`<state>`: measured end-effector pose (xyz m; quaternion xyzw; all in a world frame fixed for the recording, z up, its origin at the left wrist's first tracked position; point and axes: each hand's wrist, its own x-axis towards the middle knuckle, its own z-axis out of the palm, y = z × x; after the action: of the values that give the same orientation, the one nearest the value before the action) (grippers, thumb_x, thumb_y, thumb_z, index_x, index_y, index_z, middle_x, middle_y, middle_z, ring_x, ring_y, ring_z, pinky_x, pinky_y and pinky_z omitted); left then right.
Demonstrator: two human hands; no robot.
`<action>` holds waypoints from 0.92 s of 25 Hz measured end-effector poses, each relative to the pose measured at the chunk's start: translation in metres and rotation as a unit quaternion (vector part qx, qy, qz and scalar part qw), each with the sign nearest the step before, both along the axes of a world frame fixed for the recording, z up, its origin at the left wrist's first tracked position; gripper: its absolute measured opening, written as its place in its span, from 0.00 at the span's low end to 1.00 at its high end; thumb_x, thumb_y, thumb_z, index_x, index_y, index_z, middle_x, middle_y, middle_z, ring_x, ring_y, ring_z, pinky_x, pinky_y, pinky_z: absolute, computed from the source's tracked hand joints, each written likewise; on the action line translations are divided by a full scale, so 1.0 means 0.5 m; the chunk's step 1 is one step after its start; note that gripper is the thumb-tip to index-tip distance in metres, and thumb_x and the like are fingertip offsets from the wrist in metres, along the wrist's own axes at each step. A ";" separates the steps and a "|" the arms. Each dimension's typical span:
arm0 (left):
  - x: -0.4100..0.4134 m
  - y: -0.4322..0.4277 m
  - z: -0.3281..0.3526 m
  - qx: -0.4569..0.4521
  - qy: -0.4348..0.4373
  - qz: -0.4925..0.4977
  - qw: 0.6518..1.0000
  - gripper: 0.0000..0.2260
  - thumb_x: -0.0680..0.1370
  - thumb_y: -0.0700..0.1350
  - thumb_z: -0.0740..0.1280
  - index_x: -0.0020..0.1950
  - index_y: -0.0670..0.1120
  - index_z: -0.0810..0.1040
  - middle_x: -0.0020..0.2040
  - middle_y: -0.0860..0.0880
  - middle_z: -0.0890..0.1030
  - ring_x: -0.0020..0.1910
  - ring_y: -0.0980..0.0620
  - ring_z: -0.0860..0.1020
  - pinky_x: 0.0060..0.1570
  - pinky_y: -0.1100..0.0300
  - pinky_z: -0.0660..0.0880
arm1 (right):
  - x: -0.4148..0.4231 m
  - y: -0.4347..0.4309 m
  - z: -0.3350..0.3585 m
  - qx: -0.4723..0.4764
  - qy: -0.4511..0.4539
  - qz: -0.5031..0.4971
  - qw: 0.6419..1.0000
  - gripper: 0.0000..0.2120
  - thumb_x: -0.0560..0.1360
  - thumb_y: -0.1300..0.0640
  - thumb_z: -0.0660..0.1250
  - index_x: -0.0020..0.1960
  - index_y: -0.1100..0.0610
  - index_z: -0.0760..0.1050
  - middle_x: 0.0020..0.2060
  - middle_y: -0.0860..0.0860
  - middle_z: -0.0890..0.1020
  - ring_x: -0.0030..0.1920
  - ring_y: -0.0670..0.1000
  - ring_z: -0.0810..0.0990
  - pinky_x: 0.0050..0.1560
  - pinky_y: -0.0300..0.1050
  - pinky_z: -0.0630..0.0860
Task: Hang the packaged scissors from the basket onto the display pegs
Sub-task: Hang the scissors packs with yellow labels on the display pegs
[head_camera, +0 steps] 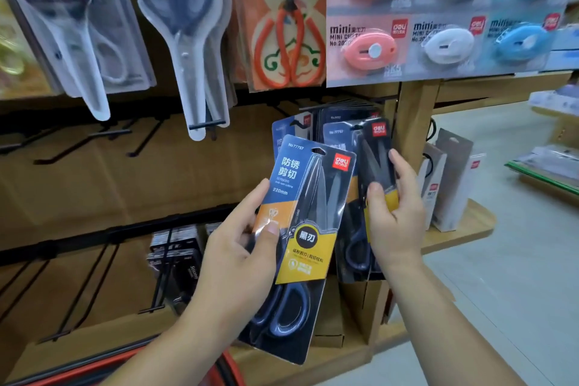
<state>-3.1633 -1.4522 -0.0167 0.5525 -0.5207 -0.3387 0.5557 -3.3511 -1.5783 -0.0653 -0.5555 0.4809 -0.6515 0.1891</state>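
Note:
My left hand (241,247) grips a packaged pair of black-and-blue scissors (300,229) by its left edge, thumb on the front, holding it tilted in front of the shelf. My right hand (394,213) holds a second, like pack (374,160), which hangs with several more packs on a peg (344,103) of the middle rail. Empty black pegs (103,141) stick out to the left on that rail. A red basket rim (228,367) shows at the bottom edge.
Above hang white-sheathed scissors (194,50), orange-handled scissors (289,41) and a card of mini cutters (438,16). A lower rail carries small dark packs (175,257) and bare pegs. White boxes (448,185) stand on the wooden shelf end at right, beside the aisle floor.

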 end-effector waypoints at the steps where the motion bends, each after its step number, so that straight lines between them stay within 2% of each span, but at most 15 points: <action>1: 0.000 0.000 0.001 -0.001 -0.002 0.002 1.000 0.23 0.86 0.38 0.62 0.73 0.64 0.72 0.45 0.65 0.85 0.48 0.61 0.86 0.40 0.66 0.82 | 0.001 0.004 -0.007 -0.001 0.003 -0.001 1.000 0.24 0.83 0.55 0.65 0.78 0.42 0.68 0.71 0.40 0.77 0.53 0.35 0.76 0.60 0.33 0.73; 2: 0.000 -0.002 -0.001 -0.003 -0.002 0.005 1.000 0.23 0.86 0.38 0.62 0.74 0.64 0.72 0.45 0.65 0.85 0.48 0.61 0.86 0.40 0.67 0.82 | 0.002 0.009 -0.010 -0.002 0.001 -0.002 1.000 0.25 0.84 0.55 0.65 0.78 0.42 0.67 0.72 0.39 0.76 0.56 0.34 0.76 0.60 0.31 0.72; 4: -0.002 -0.013 -0.003 -0.007 -0.008 0.009 1.000 0.23 0.86 0.38 0.63 0.74 0.63 0.71 0.43 0.66 0.84 0.47 0.63 0.86 0.40 0.70 0.80 | 0.001 0.011 0.009 -0.014 -0.008 -0.006 1.000 0.26 0.84 0.55 0.64 0.80 0.42 0.65 0.74 0.32 0.71 0.68 0.30 0.70 0.65 0.27 0.66; 6: -0.012 -0.020 -0.001 -0.013 -0.020 0.007 1.000 0.23 0.86 0.38 0.63 0.76 0.62 0.71 0.43 0.67 0.84 0.48 0.64 0.85 0.41 0.72 0.78 | -0.001 0.007 0.039 -0.007 0.001 -0.009 1.000 0.26 0.85 0.54 0.63 0.81 0.42 0.64 0.74 0.30 0.69 0.73 0.34 0.69 0.67 0.30 0.65; 9: -0.029 -0.020 0.008 -0.013 -0.019 -0.005 1.000 0.24 0.86 0.38 0.63 0.76 0.61 0.71 0.44 0.67 0.84 0.50 0.63 0.85 0.41 0.73 0.78 | 0.001 0.006 0.069 0.025 0.041 -0.020 0.999 0.28 0.85 0.52 0.63 0.82 0.38 0.62 0.71 0.35 0.74 0.64 0.45 0.77 0.64 0.43 0.72; 12: -0.027 -0.014 0.013 -0.013 -0.016 -0.005 1.000 0.24 0.86 0.38 0.62 0.74 0.64 0.71 0.45 0.66 0.84 0.51 0.63 0.85 0.42 0.72 0.79 | 0.007 0.011 0.071 0.033 0.026 -0.040 0.998 0.27 0.85 0.52 0.64 0.81 0.37 0.64 0.64 0.35 0.75 0.64 0.47 0.77 0.56 0.42 0.70; 15: -0.015 -0.014 0.015 -0.018 -0.010 0.005 1.000 0.23 0.86 0.39 0.63 0.72 0.66 0.71 0.45 0.66 0.85 0.51 0.62 0.85 0.43 0.70 0.80 | 0.013 0.022 0.056 0.050 0.005 -0.061 0.997 0.25 0.84 0.52 0.64 0.80 0.38 0.66 0.67 0.39 0.78 0.62 0.50 0.79 0.53 0.44 0.72; 16: -0.012 -0.014 0.015 -0.021 -0.012 0.006 1.000 0.23 0.86 0.40 0.63 0.72 0.66 0.70 0.45 0.66 0.85 0.51 0.63 0.85 0.44 0.70 0.81 | 0.014 0.023 0.055 0.060 0.016 -0.066 0.996 0.25 0.84 0.52 0.64 0.80 0.39 0.67 0.67 0.42 0.79 0.61 0.50 0.80 0.52 0.43 0.72; 19: -0.013 -0.022 0.014 -0.029 -0.026 0.008 0.999 0.23 0.86 0.39 0.64 0.74 0.65 0.70 0.44 0.65 0.84 0.51 0.62 0.85 0.47 0.68 0.81 | 0.006 0.014 0.083 0.120 0.037 -0.028 0.992 0.25 0.85 0.50 0.64 0.81 0.39 0.65 0.65 0.39 0.77 0.50 0.31 0.79 0.45 0.27 0.71; 20: -0.014 -0.028 0.014 -0.032 -0.029 0.008 0.999 0.24 0.86 0.39 0.64 0.75 0.64 0.70 0.44 0.65 0.84 0.52 0.61 0.85 0.48 0.68 0.81 | 0.002 0.009 0.098 0.139 0.060 -0.015 0.988 0.26 0.84 0.50 0.64 0.81 0.39 0.64 0.64 0.40 0.77 0.47 0.32 0.78 0.44 0.28 0.73; 22: -0.024 -0.039 0.013 -0.034 -0.030 0.001 0.999 0.24 0.86 0.39 0.63 0.76 0.64 0.69 0.45 0.67 0.83 0.54 0.61 0.85 0.49 0.69 0.81 | -0.006 -0.003 0.110 0.152 0.121 -0.008 0.981 0.28 0.84 0.48 0.64 0.82 0.39 0.62 0.62 0.47 0.82 0.49 0.46 0.80 0.48 0.46 0.79; 23: -0.030 -0.043 0.014 -0.033 -0.028 -0.007 0.999 0.24 0.86 0.39 0.63 0.75 0.64 0.69 0.46 0.68 0.83 0.55 0.61 0.84 0.48 0.68 0.81 | -0.010 -0.003 0.113 0.158 0.146 -0.007 0.977 0.28 0.83 0.48 0.65 0.82 0.40 0.62 0.58 0.49 0.83 0.50 0.52 0.80 0.49 0.50 0.79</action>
<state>-3.1785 -1.4735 -0.0097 0.5393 -0.5513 -0.3094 0.5563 -3.3560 -1.5800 -0.0087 -0.6040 0.6042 -0.4807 0.1976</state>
